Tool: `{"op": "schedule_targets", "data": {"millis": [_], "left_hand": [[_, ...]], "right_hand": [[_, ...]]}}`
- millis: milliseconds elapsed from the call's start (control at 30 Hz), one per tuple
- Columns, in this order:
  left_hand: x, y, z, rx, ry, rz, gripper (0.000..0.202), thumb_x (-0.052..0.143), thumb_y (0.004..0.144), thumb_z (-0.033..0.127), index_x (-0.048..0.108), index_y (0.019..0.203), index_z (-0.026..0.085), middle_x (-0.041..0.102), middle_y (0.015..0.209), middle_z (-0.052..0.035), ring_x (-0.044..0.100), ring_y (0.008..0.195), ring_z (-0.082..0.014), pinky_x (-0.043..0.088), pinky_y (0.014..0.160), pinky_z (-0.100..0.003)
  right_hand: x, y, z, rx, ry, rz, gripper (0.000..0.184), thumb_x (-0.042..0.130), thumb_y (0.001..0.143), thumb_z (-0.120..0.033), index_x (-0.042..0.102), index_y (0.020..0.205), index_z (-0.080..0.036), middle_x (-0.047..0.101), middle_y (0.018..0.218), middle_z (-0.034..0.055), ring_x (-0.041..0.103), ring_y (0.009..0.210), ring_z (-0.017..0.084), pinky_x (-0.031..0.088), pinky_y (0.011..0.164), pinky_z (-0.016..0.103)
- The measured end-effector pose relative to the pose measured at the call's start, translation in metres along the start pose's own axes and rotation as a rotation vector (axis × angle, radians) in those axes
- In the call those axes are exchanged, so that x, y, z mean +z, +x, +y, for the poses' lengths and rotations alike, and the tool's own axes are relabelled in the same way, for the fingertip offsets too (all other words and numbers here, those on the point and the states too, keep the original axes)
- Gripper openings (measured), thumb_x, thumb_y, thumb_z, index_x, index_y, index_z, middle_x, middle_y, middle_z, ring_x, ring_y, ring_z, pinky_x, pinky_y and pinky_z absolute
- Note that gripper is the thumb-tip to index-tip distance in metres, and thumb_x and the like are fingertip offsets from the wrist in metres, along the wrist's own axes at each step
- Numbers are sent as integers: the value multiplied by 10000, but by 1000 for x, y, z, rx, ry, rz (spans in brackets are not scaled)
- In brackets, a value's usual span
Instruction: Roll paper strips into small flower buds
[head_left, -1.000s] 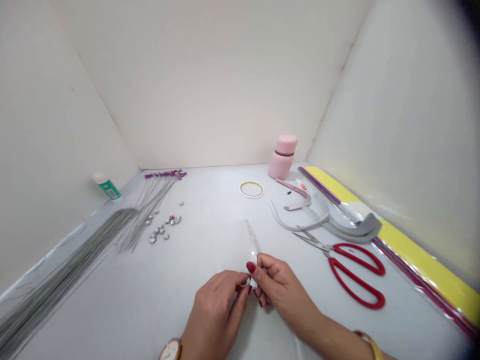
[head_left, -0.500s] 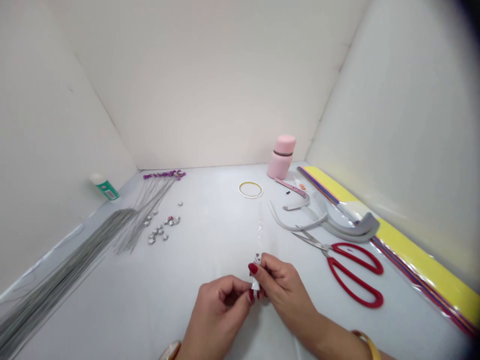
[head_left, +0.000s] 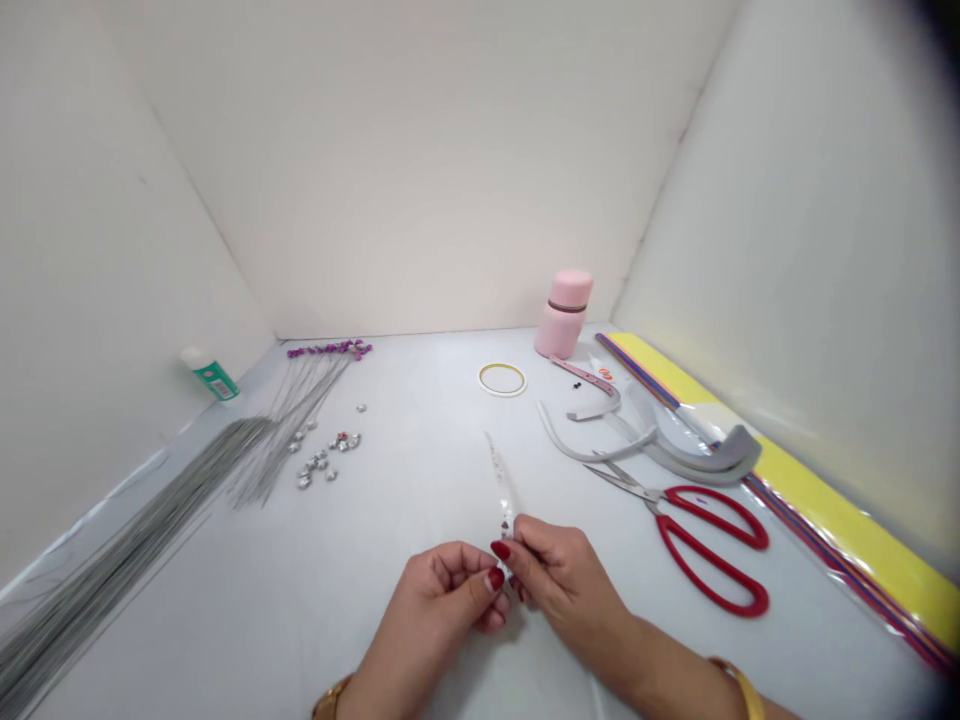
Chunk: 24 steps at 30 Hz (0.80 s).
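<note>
Our left hand [head_left: 424, 612] rolled over, thumb now on top. Wristwatch [head_left: 330, 698] turned with it, gold band showing at 7 o'clock. Clear strip [head_left: 501, 485] swung from 12 o'clock toward 11 o'clock.

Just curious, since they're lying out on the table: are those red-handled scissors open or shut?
Slightly open: the blades of the scissors part a little toward their tips, and the two red handle loops stand apart.

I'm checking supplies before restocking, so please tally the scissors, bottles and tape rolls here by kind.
Red-handled steel scissors: 1
Pink rounded capped bottle: 1
White-capped bottle with green label: 1
Narrow yellow-edged tape roll: 1
Total: 4
</note>
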<state>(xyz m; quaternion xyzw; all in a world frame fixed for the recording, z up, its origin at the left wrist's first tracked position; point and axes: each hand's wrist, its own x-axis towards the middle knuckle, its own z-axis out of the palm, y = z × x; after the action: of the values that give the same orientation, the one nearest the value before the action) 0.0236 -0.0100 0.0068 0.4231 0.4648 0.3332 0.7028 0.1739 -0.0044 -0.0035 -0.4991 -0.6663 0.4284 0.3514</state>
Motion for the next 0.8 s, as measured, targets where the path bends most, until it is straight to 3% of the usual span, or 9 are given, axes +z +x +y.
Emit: {"op": "schedule_targets", "data": {"millis": [100, 300, 500, 600, 700, 800], "left_hand": [[-1, 3, 1, -108, -163, -91, 184, 633, 716, 278, 622, 673, 99, 624, 606, -27, 509, 504, -74, 388, 537, -185], [1, 3, -1, 60, -86, 43, 199, 672, 675, 281, 598, 617, 106, 591, 516, 4, 495, 500, -83, 374, 526, -191], [-1, 3, -2, -16, -154, -95, 191, 626, 731, 286, 604, 674, 105, 650, 645, -53, 547, 558, -100, 389, 555, -200], [-1, 3, -2, -29, -173, -105, 189, 625, 734, 285, 594, 677, 107, 643, 637, -50, 549, 556, -99, 398, 553, -198], [0, 2, -4, 44, -110, -56, 186, 606, 743, 283, 557, 655, 126, 640, 620, -42, 570, 567, -117, 438, 591, -230], [0, -2, -5, 263, 155, 28, 142, 528, 788, 230, 533, 668, 153, 645, 675, -50, 608, 672, -158, 472, 669, -279]], "right_hand": [[1, 0, 2, 55, 87, -23, 368, 436, 837, -435, 398, 558, -198, 408, 473, -54, 431, 446, 96, 326, 445, 202], [5, 1, 4, 182, 312, -53, 373, 438, 822, -489, 444, 615, -179, 447, 471, -53, 422, 421, 77, 317, 423, 181], [7, 4, 0, 325, 651, -110, 391, 448, 811, -510, 440, 620, -168, 470, 453, -57, 384, 359, 51, 276, 381, 162], [8, 4, -2, 353, 712, -107, 380, 478, 797, -507, 441, 630, -167, 473, 467, -56, 400, 378, 52, 293, 396, 160], [8, 4, -2, 338, 678, -97, 373, 483, 795, -506, 450, 646, -165, 461, 473, -62, 392, 381, 49, 290, 398, 159], [7, 3, -2, 313, 606, -82, 369, 480, 802, -492, 448, 638, -163, 447, 467, -71, 372, 359, 41, 261, 380, 160]]}}
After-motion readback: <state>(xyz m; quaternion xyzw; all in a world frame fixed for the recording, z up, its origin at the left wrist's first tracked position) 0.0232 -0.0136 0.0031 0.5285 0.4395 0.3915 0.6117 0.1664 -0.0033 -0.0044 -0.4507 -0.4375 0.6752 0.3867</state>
